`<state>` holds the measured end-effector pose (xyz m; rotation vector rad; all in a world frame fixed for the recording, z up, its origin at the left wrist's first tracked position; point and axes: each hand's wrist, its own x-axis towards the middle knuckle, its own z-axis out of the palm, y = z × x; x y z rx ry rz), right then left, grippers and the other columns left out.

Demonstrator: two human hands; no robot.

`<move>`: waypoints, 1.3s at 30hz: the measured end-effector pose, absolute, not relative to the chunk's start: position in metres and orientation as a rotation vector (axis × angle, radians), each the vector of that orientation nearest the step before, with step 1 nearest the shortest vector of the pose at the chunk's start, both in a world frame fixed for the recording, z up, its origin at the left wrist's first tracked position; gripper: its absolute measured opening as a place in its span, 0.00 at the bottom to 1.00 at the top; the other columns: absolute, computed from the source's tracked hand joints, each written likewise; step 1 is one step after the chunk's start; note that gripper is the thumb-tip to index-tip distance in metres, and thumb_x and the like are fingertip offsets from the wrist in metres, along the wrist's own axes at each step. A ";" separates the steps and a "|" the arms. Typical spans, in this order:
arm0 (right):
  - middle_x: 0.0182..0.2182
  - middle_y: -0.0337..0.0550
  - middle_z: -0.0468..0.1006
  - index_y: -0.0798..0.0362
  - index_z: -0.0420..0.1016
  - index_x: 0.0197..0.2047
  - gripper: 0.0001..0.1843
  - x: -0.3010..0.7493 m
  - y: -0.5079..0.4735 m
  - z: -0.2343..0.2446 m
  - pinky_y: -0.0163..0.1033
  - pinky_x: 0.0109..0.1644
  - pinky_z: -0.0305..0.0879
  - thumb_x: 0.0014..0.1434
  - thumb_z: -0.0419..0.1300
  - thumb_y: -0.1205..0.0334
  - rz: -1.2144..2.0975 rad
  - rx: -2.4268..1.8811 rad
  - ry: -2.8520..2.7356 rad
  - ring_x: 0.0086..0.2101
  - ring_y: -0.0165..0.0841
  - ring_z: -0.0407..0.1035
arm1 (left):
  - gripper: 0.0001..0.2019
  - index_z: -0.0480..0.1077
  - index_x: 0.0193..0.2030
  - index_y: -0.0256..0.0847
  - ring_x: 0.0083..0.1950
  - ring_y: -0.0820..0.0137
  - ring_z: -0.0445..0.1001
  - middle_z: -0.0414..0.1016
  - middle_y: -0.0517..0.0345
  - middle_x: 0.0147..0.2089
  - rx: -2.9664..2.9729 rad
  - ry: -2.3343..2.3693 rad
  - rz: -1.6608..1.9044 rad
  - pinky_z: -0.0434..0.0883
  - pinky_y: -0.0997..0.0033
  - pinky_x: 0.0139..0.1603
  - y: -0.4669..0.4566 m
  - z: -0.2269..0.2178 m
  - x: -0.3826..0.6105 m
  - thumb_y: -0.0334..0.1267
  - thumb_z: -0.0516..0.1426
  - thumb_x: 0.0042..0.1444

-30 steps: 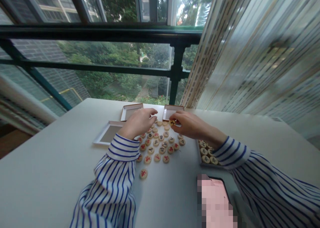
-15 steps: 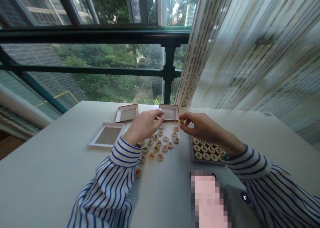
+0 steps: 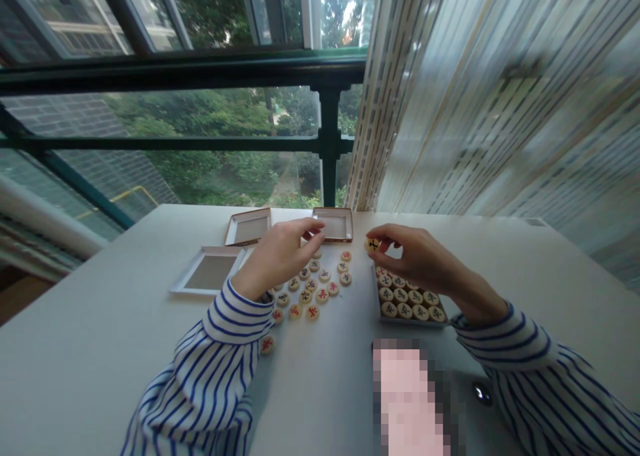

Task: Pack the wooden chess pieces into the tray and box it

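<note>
Presently held: one disc (image 3: 373,245), black character on its face, pinched at the edge by thumb and fingers of the right hand (image 3: 415,253).
Disc, place: in the right fingertips, close to the tray's far left corner; whether it touches the tray, cannot tell.
Tray (image 3: 411,323): below and nearer the person than the right fingers; discs in rows, the near rows lettered black, a red one partly visible at the far left; the right hand hides the rest.
Left hand (image 3: 280,253): thumb and fingers apart, nothing visible between them; poised beside the loose discs.
Loose discs (image 3: 313,312): red and black characters, spread below and right of the left fingers; one red piece (image 3: 267,345) lies nearest the person, by the left cuff.
Small box (image 3: 333,224): brown-rimmed, shallow, just beyond the left fingertips.
Second box (image 3: 253,229): similar, left of the left fingers.
Lid (image 3: 207,271): white rim, grey inside, farther left of the same fingers.
Pink item (image 3: 413,396): pixelated, dark-edged, well below the right fingers.
Table (image 3: 100,356): white, under both hands.
</note>
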<state>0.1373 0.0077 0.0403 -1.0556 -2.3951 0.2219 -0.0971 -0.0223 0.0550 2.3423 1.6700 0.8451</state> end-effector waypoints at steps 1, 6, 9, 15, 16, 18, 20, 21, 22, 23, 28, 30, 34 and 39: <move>0.31 0.41 0.76 0.54 0.71 0.43 0.14 0.138 0.007 0.040 0.36 0.36 0.63 0.54 0.57 0.58 0.226 -1.046 -2.388 0.31 0.30 0.69 | 0.15 0.71 0.45 0.41 0.38 0.69 0.74 0.77 0.56 0.41 2.341 1.667 0.854 0.68 0.72 0.39 -0.022 0.056 -0.097 0.42 0.49 0.57; 0.30 0.41 0.76 0.56 0.70 0.43 0.15 0.142 0.006 0.042 0.35 0.36 0.63 0.53 0.58 0.58 0.231 -1.050 -2.338 0.30 0.29 0.69 | 0.15 0.72 0.44 0.41 0.38 0.69 0.73 0.77 0.56 0.40 2.289 1.690 0.871 0.67 0.73 0.37 -0.022 0.061 -0.091 0.43 0.49 0.56; 0.28 0.40 0.76 0.55 0.70 0.42 0.14 0.145 0.006 0.042 0.35 0.35 0.63 0.53 0.58 0.58 0.212 -1.056 -2.325 0.29 0.29 0.69 | 0.15 0.72 0.43 0.41 0.38 0.68 0.73 0.77 0.56 0.38 2.250 1.754 0.861 0.67 0.71 0.38 -0.020 0.064 -0.085 0.44 0.49 0.56; 0.30 0.41 0.76 0.55 0.71 0.42 0.13 0.151 0.007 0.044 0.35 0.34 0.63 0.53 0.58 0.59 0.218 -1.017 -2.319 0.29 0.29 0.69 | 0.14 0.73 0.39 0.39 0.38 0.68 0.73 0.77 0.55 0.38 2.195 1.630 0.950 0.68 0.71 0.39 -0.011 0.064 -0.062 0.43 0.50 0.55; 0.31 0.41 0.76 0.55 0.71 0.42 0.13 0.152 0.006 0.044 0.35 0.34 0.63 0.53 0.59 0.59 0.232 -0.988 -2.319 0.29 0.29 0.69 | 0.14 0.73 0.39 0.39 0.38 0.68 0.73 0.77 0.55 0.39 2.166 1.580 0.948 0.68 0.71 0.39 -0.009 0.062 -0.058 0.43 0.50 0.55; 0.32 0.41 0.76 0.55 0.71 0.43 0.14 0.151 0.006 0.043 0.34 0.35 0.63 0.53 0.59 0.60 0.264 -0.924 -2.319 0.30 0.28 0.68 | 0.14 0.73 0.40 0.39 0.38 0.69 0.73 0.77 0.55 0.39 2.103 1.514 0.930 0.68 0.72 0.38 -0.006 0.057 -0.053 0.43 0.51 0.55; 0.31 0.41 0.75 0.54 0.71 0.43 0.14 0.150 0.006 0.041 0.33 0.34 0.63 0.54 0.58 0.59 0.305 -0.881 -2.323 0.29 0.27 0.68 | 0.14 0.73 0.40 0.39 0.36 0.69 0.73 0.77 0.55 0.38 2.046 1.469 0.900 0.68 0.72 0.36 -0.005 0.053 -0.049 0.43 0.52 0.55; 0.31 0.40 0.75 0.54 0.71 0.43 0.14 0.150 0.006 0.040 0.33 0.33 0.63 0.54 0.58 0.59 0.327 -0.876 -2.326 0.28 0.27 0.68 | 0.14 0.73 0.40 0.38 0.35 0.70 0.73 0.77 0.55 0.37 2.016 1.445 0.887 0.68 0.72 0.35 -0.005 0.051 -0.048 0.43 0.52 0.55; 0.30 0.40 0.75 0.54 0.71 0.43 0.14 0.149 0.006 0.038 0.33 0.33 0.63 0.54 0.58 0.58 0.347 -0.881 -2.328 0.28 0.27 0.68 | 0.14 0.73 0.40 0.38 0.34 0.70 0.73 0.77 0.54 0.36 1.982 1.416 0.878 0.68 0.72 0.34 -0.005 0.049 -0.048 0.43 0.52 0.55; 0.29 0.40 0.75 0.54 0.71 0.44 0.14 0.149 0.007 0.037 0.33 0.32 0.63 0.54 0.58 0.58 0.365 -0.891 -2.327 0.27 0.27 0.67 | 0.14 0.72 0.41 0.37 0.33 0.71 0.73 0.77 0.54 0.36 1.943 1.385 0.875 0.68 0.72 0.33 -0.005 0.048 -0.047 0.43 0.52 0.55; 0.27 0.38 0.75 0.54 0.70 0.42 0.13 0.148 0.009 0.032 0.32 0.30 0.62 0.53 0.59 0.60 0.397 -0.925 -2.336 0.26 0.26 0.67 | 0.16 0.71 0.43 0.34 0.32 0.72 0.72 0.76 0.52 0.35 1.815 1.294 0.861 0.68 0.73 0.32 -0.003 0.045 -0.043 0.43 0.53 0.54; 0.27 0.38 0.74 0.54 0.70 0.41 0.11 0.148 0.010 0.032 0.31 0.30 0.61 0.54 0.59 0.60 0.416 -0.918 -2.343 0.26 0.26 0.67 | 0.15 0.72 0.42 0.33 0.31 0.72 0.72 0.76 0.52 0.34 1.791 1.277 0.827 0.68 0.73 0.31 -0.002 0.044 -0.041 0.43 0.54 0.54; 0.27 0.37 0.74 0.54 0.69 0.40 0.10 0.147 0.010 0.030 0.31 0.29 0.61 0.54 0.59 0.61 0.465 -0.939 -2.343 0.26 0.25 0.67 | 0.13 0.73 0.41 0.34 0.31 0.73 0.71 0.76 0.54 0.32 1.763 1.220 0.789 0.68 0.74 0.31 0.000 0.042 -0.039 0.40 0.55 0.53; 0.26 0.37 0.74 0.53 0.69 0.40 0.11 0.147 0.010 0.027 0.31 0.29 0.61 0.53 0.59 0.58 0.490 -0.966 -2.338 0.25 0.26 0.67 | 0.12 0.74 0.39 0.34 0.31 0.73 0.72 0.77 0.53 0.32 1.744 1.201 0.776 0.67 0.74 0.29 0.001 0.039 -0.040 0.39 0.57 0.50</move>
